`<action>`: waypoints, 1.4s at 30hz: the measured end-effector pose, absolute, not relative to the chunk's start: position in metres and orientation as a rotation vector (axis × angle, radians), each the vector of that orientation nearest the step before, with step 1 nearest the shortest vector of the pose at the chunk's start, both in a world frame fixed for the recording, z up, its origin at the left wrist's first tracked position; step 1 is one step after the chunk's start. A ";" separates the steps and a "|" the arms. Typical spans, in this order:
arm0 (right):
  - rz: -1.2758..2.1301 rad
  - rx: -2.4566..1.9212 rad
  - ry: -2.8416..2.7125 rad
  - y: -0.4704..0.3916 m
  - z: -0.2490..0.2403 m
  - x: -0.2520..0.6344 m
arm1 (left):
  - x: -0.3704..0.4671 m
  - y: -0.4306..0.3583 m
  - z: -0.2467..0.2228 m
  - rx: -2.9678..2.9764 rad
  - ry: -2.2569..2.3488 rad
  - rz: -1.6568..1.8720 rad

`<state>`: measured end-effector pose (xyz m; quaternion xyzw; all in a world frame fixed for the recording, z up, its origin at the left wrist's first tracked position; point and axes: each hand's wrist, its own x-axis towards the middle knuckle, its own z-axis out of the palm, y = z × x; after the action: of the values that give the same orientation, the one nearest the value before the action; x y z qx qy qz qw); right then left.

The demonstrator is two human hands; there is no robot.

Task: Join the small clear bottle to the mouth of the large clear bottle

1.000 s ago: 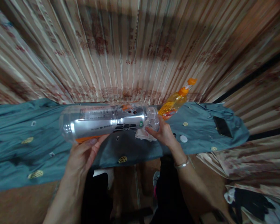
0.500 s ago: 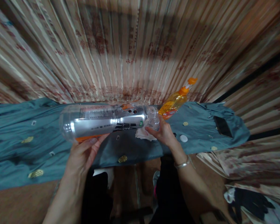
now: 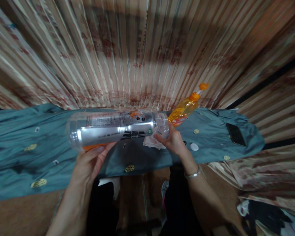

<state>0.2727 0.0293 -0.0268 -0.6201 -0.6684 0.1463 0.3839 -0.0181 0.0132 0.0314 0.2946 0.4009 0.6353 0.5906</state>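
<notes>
Left hand (image 3: pixel 94 159) and right hand (image 3: pixel 173 139) clamped on a glossy, clear plastic bottle (image 3: pixel 113 128) — cylindrical, silver-labelled, above rumpled teal cloth (image 3: pixel 142 159).

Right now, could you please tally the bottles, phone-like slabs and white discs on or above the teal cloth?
Bottles: 2 (large clear bottle, orange-topped bottle)
Phone-like slab: 1
White disc: 1
Total: 4

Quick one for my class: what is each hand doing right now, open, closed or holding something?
Left hand: holding the big clear bottle near its base.
Right hand: holding the same bottle's neck end.
</notes>
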 end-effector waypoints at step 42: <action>0.374 -1.564 -1.705 0.029 -0.026 0.273 | -0.020 0.011 0.030 0.692 0.938 1.447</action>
<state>0.2733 0.0294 -0.0257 -0.6150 -0.6703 0.1469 0.3885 -0.0203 0.0107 0.0302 0.2981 0.4045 0.6240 0.5985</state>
